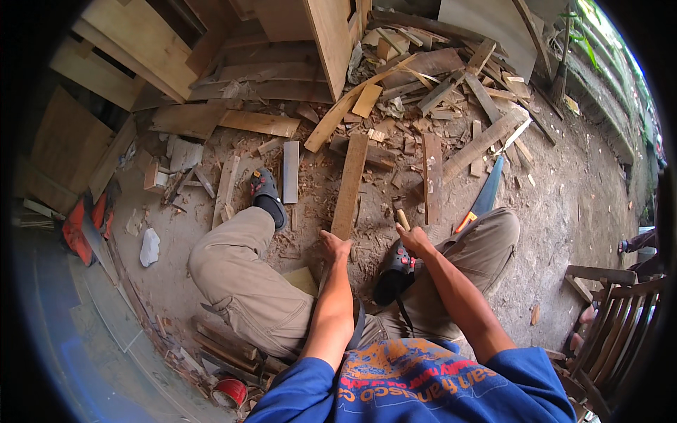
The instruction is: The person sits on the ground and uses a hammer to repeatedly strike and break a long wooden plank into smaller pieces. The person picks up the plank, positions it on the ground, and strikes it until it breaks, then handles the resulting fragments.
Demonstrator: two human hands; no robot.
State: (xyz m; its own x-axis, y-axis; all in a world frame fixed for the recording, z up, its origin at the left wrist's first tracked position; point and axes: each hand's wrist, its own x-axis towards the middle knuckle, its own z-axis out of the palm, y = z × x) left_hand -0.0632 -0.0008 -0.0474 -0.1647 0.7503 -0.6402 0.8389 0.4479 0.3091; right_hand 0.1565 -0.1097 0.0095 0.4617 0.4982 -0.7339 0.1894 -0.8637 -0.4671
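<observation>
Brown plank in left hand, wooden handle in right hand

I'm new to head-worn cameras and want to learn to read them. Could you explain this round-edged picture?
No machine here: a person is working with two bare hands. The only picture comes from a wide camera on their head, looking down, so straight edges bend near the rim. The left hand grips the near end of a long wooden plank. The right hand holds a short light-brown piece, perhaps a tool handle; I can't tell what kind. Wood scraps litter the ground, and a blue-bladed saw lies beside the right leg.
</observation>
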